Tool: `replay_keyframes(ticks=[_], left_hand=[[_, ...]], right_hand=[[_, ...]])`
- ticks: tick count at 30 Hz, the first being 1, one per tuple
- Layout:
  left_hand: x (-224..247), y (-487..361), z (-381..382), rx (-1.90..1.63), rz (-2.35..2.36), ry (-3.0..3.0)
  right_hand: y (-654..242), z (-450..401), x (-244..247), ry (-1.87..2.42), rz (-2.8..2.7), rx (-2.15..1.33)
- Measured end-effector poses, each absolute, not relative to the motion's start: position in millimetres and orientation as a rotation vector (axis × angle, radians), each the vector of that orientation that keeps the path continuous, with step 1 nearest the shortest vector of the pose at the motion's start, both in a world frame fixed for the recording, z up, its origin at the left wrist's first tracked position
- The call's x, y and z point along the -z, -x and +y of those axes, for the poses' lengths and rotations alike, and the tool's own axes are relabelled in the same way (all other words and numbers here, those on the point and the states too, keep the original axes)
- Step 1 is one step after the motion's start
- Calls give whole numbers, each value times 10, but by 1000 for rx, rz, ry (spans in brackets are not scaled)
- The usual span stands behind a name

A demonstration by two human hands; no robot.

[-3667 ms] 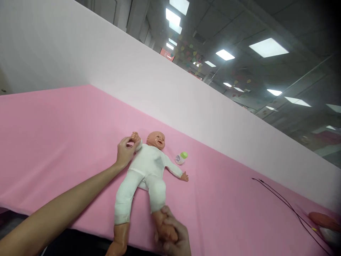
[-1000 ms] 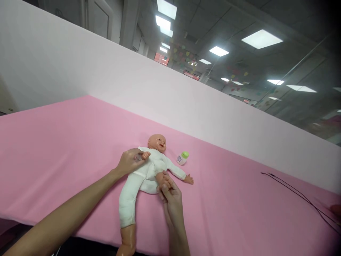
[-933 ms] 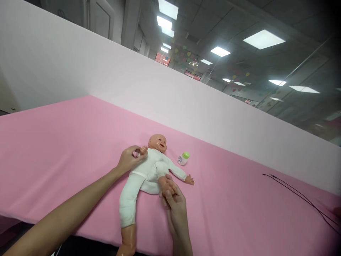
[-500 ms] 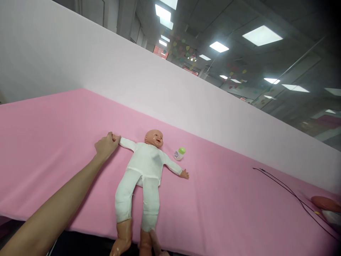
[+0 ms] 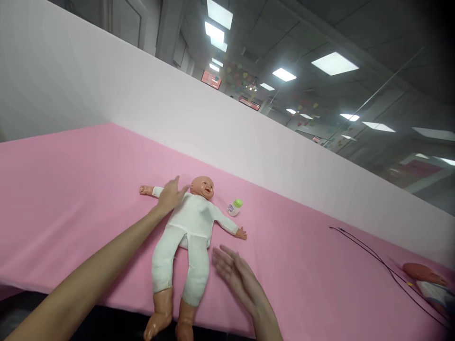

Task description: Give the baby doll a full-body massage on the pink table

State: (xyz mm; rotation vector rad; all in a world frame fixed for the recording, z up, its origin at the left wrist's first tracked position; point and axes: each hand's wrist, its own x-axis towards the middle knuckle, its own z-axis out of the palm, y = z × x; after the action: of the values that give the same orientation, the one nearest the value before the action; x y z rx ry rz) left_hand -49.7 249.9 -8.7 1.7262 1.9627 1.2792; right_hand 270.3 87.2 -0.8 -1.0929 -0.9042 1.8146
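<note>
A baby doll (image 5: 192, 213) in a white top and white trousers lies face up on the pink surface, arms spread and bare feet at the front edge. My left hand (image 5: 172, 195) is over the doll's upper arm, beside its shoulder and head, fingers apart. To the right of the doll's legs, my right hand (image 5: 236, 274) is held with fingers stretched out and nothing in it, slightly blurred. A small clear bottle with a green cap (image 5: 235, 207) lies between the doll's head and its outstretched hand on the right.
The pink padded surface (image 5: 302, 265) meets a white wall (image 5: 231, 137) at the back. Dark thin cables (image 5: 373, 255) run across the right side. Near them at the far right lies a second doll (image 5: 424, 279), partly cut off.
My left hand has let go of the doll's hand and moved right to its shoulder. My right hand has risen from the doll's foot to beside its legs. The view has shifted slightly.
</note>
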Motion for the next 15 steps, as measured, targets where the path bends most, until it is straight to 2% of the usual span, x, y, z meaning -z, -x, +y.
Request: replay_keyframes(ticks=[7, 11, 15], left_hand=[[48, 52, 2648, -838, 1985, -1707], [12, 78, 2604, -834, 1936, -1710], [-80, 126, 2542, -926, 1766, -1506]], right_hand=[[-2051, 2071, 161, 1028, -654, -1809], [-1759, 2194, 60, 975, -822, -1782], [-1607, 2150, -126, 1134, -970, -1592]])
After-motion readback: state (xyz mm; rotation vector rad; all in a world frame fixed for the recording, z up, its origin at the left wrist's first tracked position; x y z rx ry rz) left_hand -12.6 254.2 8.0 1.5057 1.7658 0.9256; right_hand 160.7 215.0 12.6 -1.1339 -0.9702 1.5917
